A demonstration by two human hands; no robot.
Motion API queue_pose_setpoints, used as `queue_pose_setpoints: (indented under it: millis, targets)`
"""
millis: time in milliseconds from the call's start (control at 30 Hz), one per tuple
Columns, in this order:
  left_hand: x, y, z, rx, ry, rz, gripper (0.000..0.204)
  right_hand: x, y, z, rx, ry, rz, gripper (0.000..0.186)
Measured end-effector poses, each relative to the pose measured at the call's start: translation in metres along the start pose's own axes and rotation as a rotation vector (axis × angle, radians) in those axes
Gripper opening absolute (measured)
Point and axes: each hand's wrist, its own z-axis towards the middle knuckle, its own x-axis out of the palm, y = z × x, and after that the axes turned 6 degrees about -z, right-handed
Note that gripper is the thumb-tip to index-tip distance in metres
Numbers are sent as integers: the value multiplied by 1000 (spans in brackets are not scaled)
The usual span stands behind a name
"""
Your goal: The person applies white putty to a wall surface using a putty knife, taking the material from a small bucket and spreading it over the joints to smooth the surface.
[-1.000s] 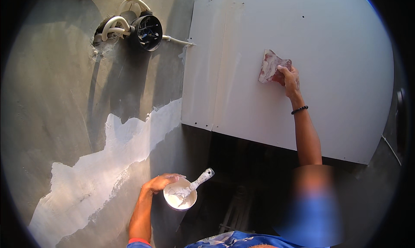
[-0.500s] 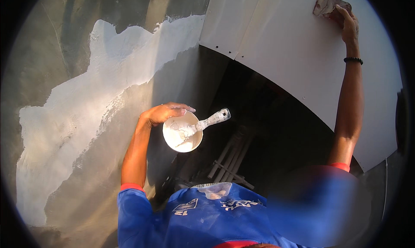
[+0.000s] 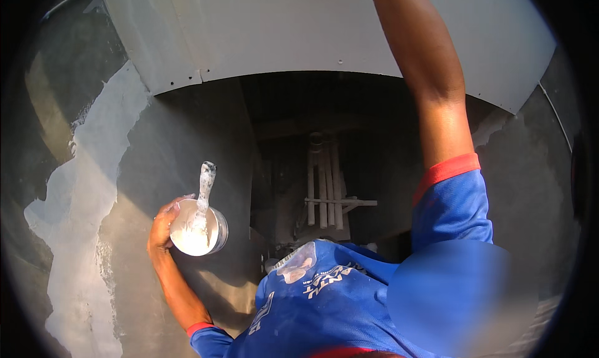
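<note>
My left hand (image 3: 163, 225) is wrapped round the side of a round white tub (image 3: 219, 232), and its thumb lies near the rim. White paste (image 3: 189, 238) coats the inside of the tub. A paste-smeared putty knife (image 3: 206, 182) stands in it, blade down, with its handle leaning over the far rim. My right arm (image 3: 430, 58) reaches up across a smooth white panel (image 3: 281, 27). The right hand itself lies past the top edge of the picture, so what it holds is hidden.
A grey wall on the left bears a broad white plaster patch (image 3: 87, 189). Below the panel's curved lower edge is a dark recess, with several pale pipes (image 3: 322, 186) and a crossbar (image 3: 340, 201) far down. Another grey wall (image 3: 524, 171) stands on the right.
The view has turned, so panel and wall have shifted. My right hand, earlier holding a flat paste-smeared piece against the panel, has gone out of sight. The tub appears lower and further left.
</note>
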Motion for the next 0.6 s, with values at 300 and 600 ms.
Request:
queue_pose_setpoints:
  millis: [300,600]
  targets:
    - [-24,76,3,-8,-395,-78,51,32,17,-13,-211,-149,-220,27]
    - [-33,124,14,-76,-292,-279,50,91,11,-10,-170,-87,-27,20]
